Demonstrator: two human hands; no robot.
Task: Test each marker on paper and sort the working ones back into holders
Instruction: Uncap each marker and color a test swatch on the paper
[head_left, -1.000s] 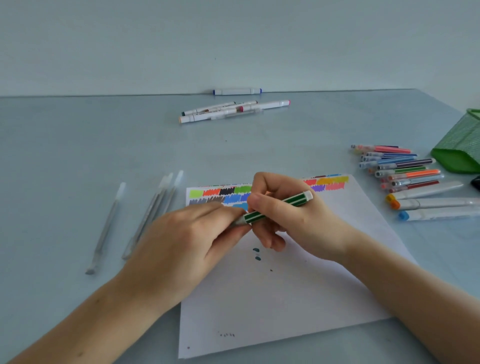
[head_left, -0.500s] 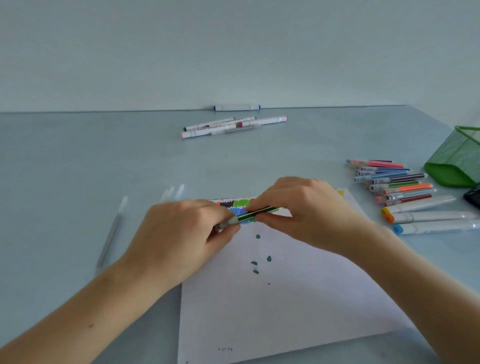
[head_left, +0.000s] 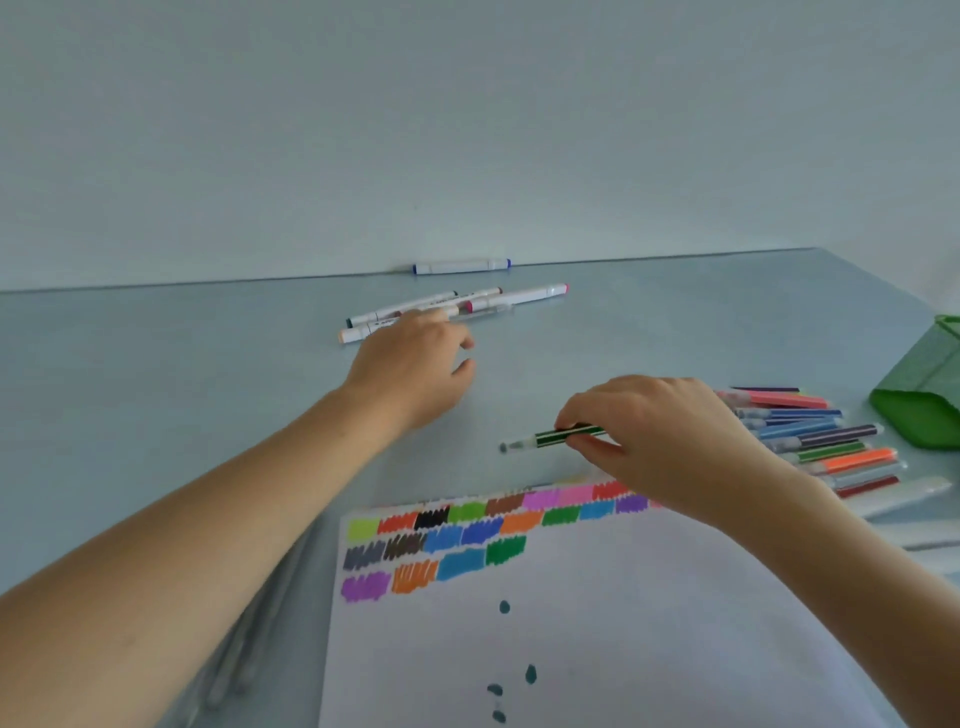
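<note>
Green mesh holder cut off at right frame edge; contents not visible. Clear pens at lower left blurred, partly behind left forearm. Right hand pinches green-striped slim marker above blue-grey surface, just beyond white paper sheet; long axis near horizontal, uncapped tip points left. Left hand, fingers relaxed, holds nothing, reaches white twin-tip markers; fingertip contact unclear.
</note>
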